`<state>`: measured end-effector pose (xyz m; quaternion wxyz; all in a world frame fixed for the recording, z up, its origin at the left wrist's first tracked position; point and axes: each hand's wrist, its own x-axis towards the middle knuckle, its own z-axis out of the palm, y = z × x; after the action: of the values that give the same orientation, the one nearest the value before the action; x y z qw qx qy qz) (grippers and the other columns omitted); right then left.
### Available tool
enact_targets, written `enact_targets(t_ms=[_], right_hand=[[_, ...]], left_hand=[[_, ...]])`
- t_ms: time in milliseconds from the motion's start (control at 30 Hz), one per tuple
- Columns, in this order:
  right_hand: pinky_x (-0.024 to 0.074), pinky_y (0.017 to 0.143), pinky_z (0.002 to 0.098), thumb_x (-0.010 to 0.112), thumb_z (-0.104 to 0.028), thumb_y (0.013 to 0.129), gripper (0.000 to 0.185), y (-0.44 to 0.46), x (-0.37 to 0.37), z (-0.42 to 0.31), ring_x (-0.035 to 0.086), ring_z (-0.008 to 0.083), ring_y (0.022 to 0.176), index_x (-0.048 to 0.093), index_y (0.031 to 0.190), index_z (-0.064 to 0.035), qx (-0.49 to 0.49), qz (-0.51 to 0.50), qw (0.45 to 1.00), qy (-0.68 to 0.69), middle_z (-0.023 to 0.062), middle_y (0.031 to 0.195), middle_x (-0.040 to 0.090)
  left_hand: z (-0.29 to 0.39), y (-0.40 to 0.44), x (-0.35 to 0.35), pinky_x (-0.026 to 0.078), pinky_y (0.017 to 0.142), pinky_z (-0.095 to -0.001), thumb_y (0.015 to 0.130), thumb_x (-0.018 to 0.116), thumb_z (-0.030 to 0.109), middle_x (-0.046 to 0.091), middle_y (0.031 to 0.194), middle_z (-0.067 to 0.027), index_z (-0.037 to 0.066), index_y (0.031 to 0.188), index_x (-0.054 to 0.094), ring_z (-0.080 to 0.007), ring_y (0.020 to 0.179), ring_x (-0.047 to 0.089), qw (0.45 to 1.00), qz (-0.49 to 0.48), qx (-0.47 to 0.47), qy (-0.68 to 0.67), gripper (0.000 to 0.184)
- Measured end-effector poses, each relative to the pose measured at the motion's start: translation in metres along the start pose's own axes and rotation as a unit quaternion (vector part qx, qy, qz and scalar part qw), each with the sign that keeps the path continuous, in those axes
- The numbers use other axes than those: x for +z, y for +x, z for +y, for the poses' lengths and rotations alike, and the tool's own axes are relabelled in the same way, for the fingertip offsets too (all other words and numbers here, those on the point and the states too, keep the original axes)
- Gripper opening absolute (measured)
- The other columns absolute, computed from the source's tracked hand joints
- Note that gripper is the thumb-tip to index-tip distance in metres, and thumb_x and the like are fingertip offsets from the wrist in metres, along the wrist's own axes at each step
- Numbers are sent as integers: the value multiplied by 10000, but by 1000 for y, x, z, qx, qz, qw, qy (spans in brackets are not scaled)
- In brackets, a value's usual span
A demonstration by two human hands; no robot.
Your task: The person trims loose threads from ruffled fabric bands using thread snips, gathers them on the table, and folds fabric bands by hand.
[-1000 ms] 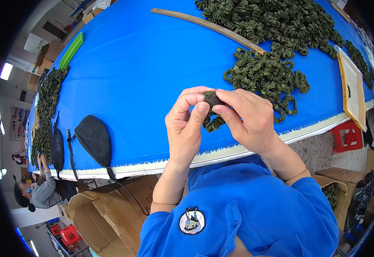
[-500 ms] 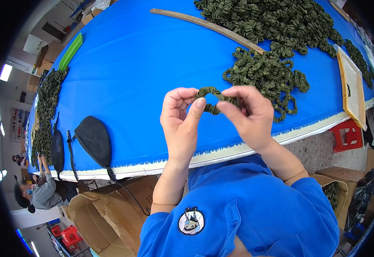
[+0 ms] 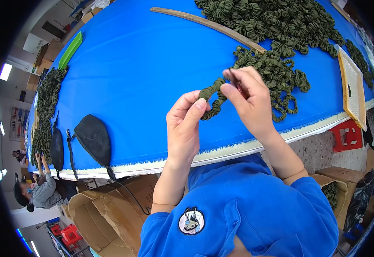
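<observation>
A dark green scrunchie [image 3: 214,106] hangs as a ring between my two hands above the blue tabletop [image 3: 144,85]. My left hand [image 3: 186,120] pinches its left side between thumb and fingers. The upper right part of the ring is between the thumb and curled fingers of my right hand [image 3: 249,96]; something dark and reddish, too small to make out, shows by those fingers. Just beyond my right hand lies a small pile of green scrunchies [image 3: 268,73], with a larger pile [image 3: 272,21] behind it.
A wooden strip [image 3: 208,25] lies beside the piles. At the right is a yellow-framed tray [image 3: 351,88] above a red stool [image 3: 347,136]. A black mesh pouch [image 3: 93,139], green tray [image 3: 71,50] and more scrunchies [image 3: 45,109] are left, near another person [image 3: 45,192]. Cardboard boxes [image 3: 105,218] stand below.
The scrunchie has been turned and stretched between my hands, and now tilts up to the right. My right hand has moved up, while my left hand keeps its pinch and has shifted slightly.
</observation>
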<state>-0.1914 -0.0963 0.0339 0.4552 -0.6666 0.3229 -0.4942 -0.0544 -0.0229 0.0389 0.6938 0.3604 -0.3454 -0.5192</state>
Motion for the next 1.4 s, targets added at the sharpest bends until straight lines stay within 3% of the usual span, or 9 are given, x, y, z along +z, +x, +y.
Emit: enact_targets(t_ms=[100,267,800,933,1033,1100,1133,1267,1400], right_hand=[[366,465,204,661,-88,821,206,-1,-1,-4,519,104,576,593,989,8,-180,81,969,-146,53,771,620],[405,506,213,673,-26,790,214,-18,4,-23,504,115,576,605,990,8,-160,8,975,-156,63,768,621],[435,531,225,662,10,784,232,-14,2,-15,541,127,603,586,1003,2,-244,10,940,-239,77,805,640],[440,601,202,602,4,845,215,-8,-4,-14,547,105,694,546,1053,1,-21,122,990,75,78,884,635],[428,668,181,565,-9,876,218,-6,-6,-13,534,88,778,517,1089,-5,8,82,989,119,87,961,624],[396,572,143,658,-42,832,234,-8,-1,-7,529,50,664,530,1024,-7,75,7,969,234,61,867,630],[396,572,143,658,-42,832,234,-9,-3,-7,529,50,664,530,1024,-7,76,8,969,234,61,867,630],[417,611,147,662,-14,817,238,-7,-10,-10,556,64,704,537,1020,-10,172,22,945,277,65,858,628],[259,434,128,636,-5,825,234,-6,1,-4,420,18,514,539,1037,-29,129,41,950,281,91,763,641]], left_hand=[[1,0,1,440,770,-214,892,571,52,617,894,-66,-20,1064,600,-102,816,550,999,39,14,23,188],[-1,0,4,423,777,-225,896,559,72,627,924,-81,-22,1060,598,-109,788,543,996,56,33,60,192],[0,-6,3,458,757,-226,896,576,43,594,911,-70,-26,1055,591,-128,804,552,976,24,103,192,174],[5,-6,6,457,780,-240,898,583,57,587,928,-87,-3,1154,535,-144,850,565,995,28,48,82,267],[0,-4,3,456,795,-245,898,584,59,594,944,-94,8,1196,498,-148,867,572,997,17,42,56,314],[-4,-4,0,455,811,-251,898,585,61,602,959,-101,19,1238,462,-153,885,579,999,6,33,30,363],[-6,-2,-1,455,811,-251,898,585,61,602,959,-101,19,1238,462,-153,885,579,999,5,32,30,363],[-8,9,-6,451,833,-258,901,568,44,607,957,-92,24,1254,435,-153,875,587,966,236,105,-13,378],[-1,12,-1,455,816,-249,891,576,28,605,972,-85,18,1227,458,-143,846,585,978,177,100,39,357]])
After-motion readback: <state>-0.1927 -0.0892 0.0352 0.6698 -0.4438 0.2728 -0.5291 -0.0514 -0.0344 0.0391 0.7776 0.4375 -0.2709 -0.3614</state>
